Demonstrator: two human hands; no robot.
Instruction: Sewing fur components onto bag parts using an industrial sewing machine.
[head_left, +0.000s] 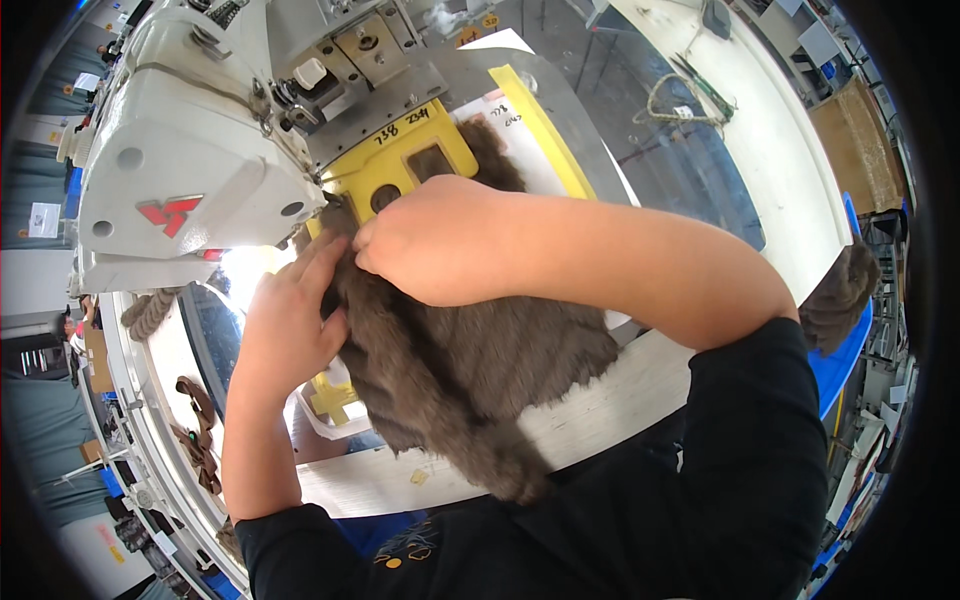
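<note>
A brown piece of faux fur (510, 350) lies bunched under both hands, its lower end hanging over the table's front edge. My left hand (285, 325) rests with stretched fingers along the fur's left edge, thumb apart, fingertips close to the needle area of a white sewing machine (190, 150). Curled into a pinch, my right hand (435, 242) grips the fur just right of those fingertips. What lies between its fingertips is hidden. Beyond it, a yellow template plate (400, 150) with cut-out windows lies at the machine, and more brown fur shows past the plate.
Green-handled scissors (712, 97) and a loop of cord (665, 112) lie at the far right of the table. Brown straps (200, 430) lie at the left. A blue bin (848, 345) with brown fur (843, 295) stands at the right, near a cardboard box (855, 145).
</note>
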